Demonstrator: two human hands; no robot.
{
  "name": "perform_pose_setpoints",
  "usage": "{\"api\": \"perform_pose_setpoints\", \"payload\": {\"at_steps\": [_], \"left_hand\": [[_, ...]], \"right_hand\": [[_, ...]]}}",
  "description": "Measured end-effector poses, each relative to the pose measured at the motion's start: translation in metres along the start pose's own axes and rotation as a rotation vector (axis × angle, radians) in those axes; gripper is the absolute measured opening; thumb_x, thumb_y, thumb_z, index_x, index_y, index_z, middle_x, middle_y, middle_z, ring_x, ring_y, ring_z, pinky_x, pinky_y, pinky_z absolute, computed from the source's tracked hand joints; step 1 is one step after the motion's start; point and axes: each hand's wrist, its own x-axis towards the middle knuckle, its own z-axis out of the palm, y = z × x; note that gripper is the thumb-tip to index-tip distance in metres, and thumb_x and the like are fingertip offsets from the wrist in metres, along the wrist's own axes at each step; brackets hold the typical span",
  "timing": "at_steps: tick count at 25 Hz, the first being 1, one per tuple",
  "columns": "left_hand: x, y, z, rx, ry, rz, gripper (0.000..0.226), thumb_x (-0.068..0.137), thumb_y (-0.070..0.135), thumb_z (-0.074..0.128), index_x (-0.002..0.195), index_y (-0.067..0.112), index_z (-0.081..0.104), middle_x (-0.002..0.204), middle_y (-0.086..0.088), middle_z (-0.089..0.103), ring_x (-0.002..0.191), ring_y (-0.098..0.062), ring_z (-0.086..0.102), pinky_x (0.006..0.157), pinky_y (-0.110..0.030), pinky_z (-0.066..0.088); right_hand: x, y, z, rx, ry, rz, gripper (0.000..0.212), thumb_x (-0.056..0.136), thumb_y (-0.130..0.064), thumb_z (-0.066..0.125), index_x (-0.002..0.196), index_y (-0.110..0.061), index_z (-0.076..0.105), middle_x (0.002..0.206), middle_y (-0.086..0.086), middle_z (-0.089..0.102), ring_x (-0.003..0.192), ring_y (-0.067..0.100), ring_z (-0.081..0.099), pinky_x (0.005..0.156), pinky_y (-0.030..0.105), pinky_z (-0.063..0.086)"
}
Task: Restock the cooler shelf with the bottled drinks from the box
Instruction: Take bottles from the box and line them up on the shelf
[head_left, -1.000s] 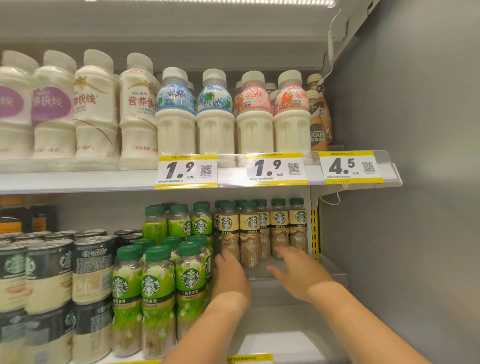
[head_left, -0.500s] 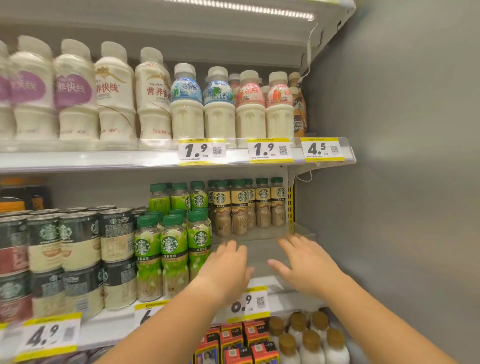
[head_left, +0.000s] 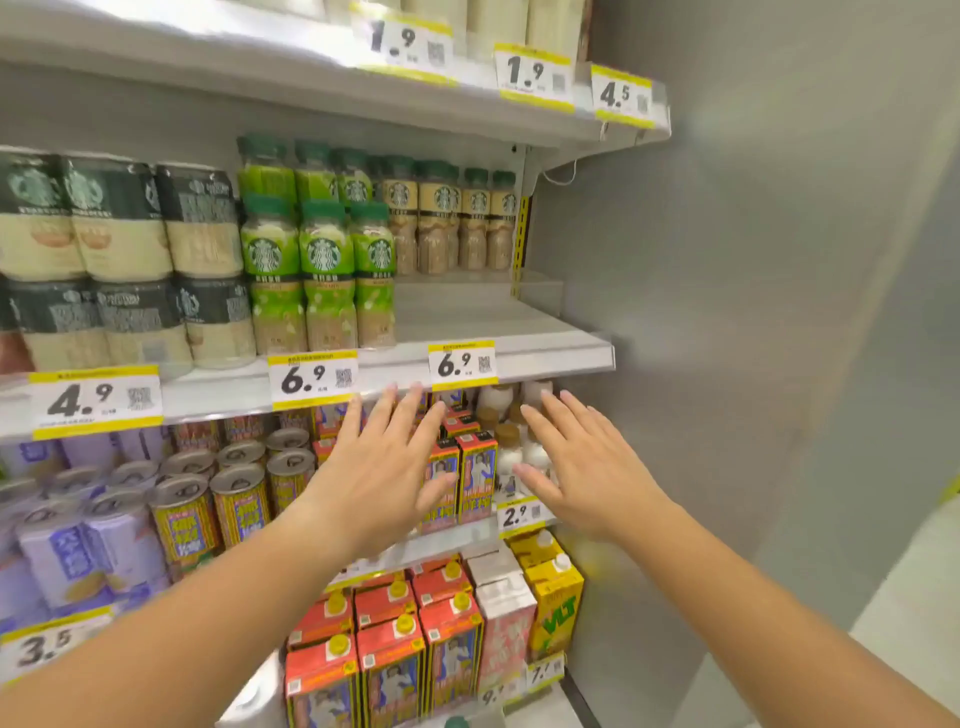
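Tan-labelled coffee bottles (head_left: 452, 223) with green caps stand at the back right of the middle cooler shelf (head_left: 524, 358). Bare shelf surface lies in front of them. To their left, green-labelled bottles (head_left: 319, 275) reach the shelf's front edge. My left hand (head_left: 384, 467) and my right hand (head_left: 582, 467) hover side by side just below and in front of that shelf's edge. Both are flat, fingers spread, holding nothing. The box is not in view.
Dark-labelled cans (head_left: 119, 260) are stacked on the left of the middle shelf. Below are yellow cans (head_left: 234, 499), purple cartons (head_left: 72, 556), red cartons (head_left: 389, 639) and a yellow carton (head_left: 558, 608). The grey cooler side wall (head_left: 701, 312) stands on the right. Price tags (head_left: 462, 364) line the shelf edges.
Both hands have drawn back out of the middle shelf, from beside the tan bottles to below its front edge. The view has tilted down, showing the lower shelves.
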Motion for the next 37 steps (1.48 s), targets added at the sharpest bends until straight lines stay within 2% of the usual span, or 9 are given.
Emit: {"api": "perform_pose_setpoints", "payload": {"at_steps": [6,9,12,20,24,27,31,33,37], "left_hand": [[-0.094,0.012,0.103,-0.071,-0.114,0.067,0.075,0.093,0.058,0.045,0.150,0.009,0.035,0.155,-0.022,0.035,0.143,-0.041,0.033,0.114,-0.058,0.028],[-0.143,0.021,0.163,-0.099,-0.194,0.061,0.073,0.094,0.056,0.043,0.147,0.007,0.041,0.151,-0.021,0.041,0.139,-0.040,0.039,0.112,-0.057,0.032],[-0.193,0.031,0.225,-0.120,-0.365,0.053,0.077,0.096,0.059,0.035,0.154,0.009,0.026,0.158,-0.018,0.030,0.145,-0.036,0.030,0.116,-0.054,0.027],[-0.301,0.046,0.327,-0.294,-0.712,-0.155,0.083,0.089,0.055,0.053,0.153,0.011,0.024,0.155,-0.009,0.034,0.145,-0.027,0.028,0.117,-0.048,0.024],[-0.322,0.067,0.351,-0.506,-0.822,-0.333,0.080,0.077,0.054,0.068,0.144,0.021,0.039,0.150,0.002,0.037,0.141,-0.020,0.029,0.116,-0.047,0.021],[-0.329,0.087,0.364,-0.619,-0.776,-0.466,0.066,0.072,0.045,0.074,0.132,0.027,0.054,0.139,0.008,0.046,0.132,-0.022,0.041,0.113,-0.052,0.027],[-0.332,0.102,0.376,-0.844,-0.565,-0.675,0.045,0.072,0.024,0.079,0.115,0.028,0.066,0.118,0.012,0.060,0.112,-0.024,0.057,0.101,-0.052,0.041],[-0.335,0.103,0.383,-0.880,-0.519,-0.661,0.046,0.072,0.021,0.082,0.116,0.028,0.067,0.118,0.015,0.061,0.113,-0.022,0.057,0.099,-0.053,0.042],[-0.342,0.101,0.391,-0.872,-0.482,-0.592,0.050,0.076,0.039,0.081,0.122,0.029,0.066,0.127,0.014,0.058,0.118,-0.018,0.052,0.103,-0.046,0.039]], "right_hand": [[-0.078,-0.017,0.098,-0.013,-0.200,-0.053,0.067,0.097,-0.052,0.043,0.151,-0.013,0.033,0.158,0.015,0.033,0.147,0.033,0.026,0.117,0.041,0.020],[-0.116,-0.024,0.156,0.024,-0.296,-0.076,0.065,0.098,-0.050,0.043,0.152,-0.014,0.033,0.158,0.012,0.032,0.148,0.030,0.023,0.118,0.039,0.018],[-0.160,-0.031,0.217,0.062,-0.428,-0.080,0.066,0.100,-0.052,0.037,0.154,-0.016,0.028,0.161,0.008,0.028,0.150,0.025,0.017,0.119,0.035,0.012],[-0.266,-0.014,0.321,0.302,-0.782,-0.007,0.067,0.094,-0.027,0.050,0.155,-0.023,0.022,0.162,-0.002,0.025,0.150,0.017,0.015,0.117,0.023,0.007],[-0.292,-0.027,0.348,0.527,-0.798,0.078,0.070,0.087,-0.038,0.064,0.150,-0.028,0.034,0.155,-0.004,0.038,0.148,0.015,0.022,0.116,0.021,0.010],[-0.296,-0.038,0.364,0.660,-0.781,0.125,0.062,0.080,-0.047,0.069,0.137,-0.034,0.048,0.138,-0.009,0.056,0.137,0.014,0.040,0.117,0.038,0.028],[-0.298,-0.050,0.375,0.751,-0.672,0.229,0.044,0.069,-0.047,0.075,0.110,-0.041,0.060,0.103,-0.023,0.064,0.103,0.006,0.053,0.096,0.038,0.045],[-0.297,-0.055,0.379,0.855,-0.635,0.337,0.038,0.067,-0.036,0.079,0.101,-0.039,0.064,0.097,-0.021,0.066,0.100,0.005,0.057,0.088,0.034,0.048],[-0.294,-0.057,0.383,1.008,-0.560,0.541,0.042,0.069,-0.019,0.083,0.097,-0.046,0.066,0.096,-0.028,0.069,0.094,-0.006,0.062,0.074,0.007,0.043]]}}
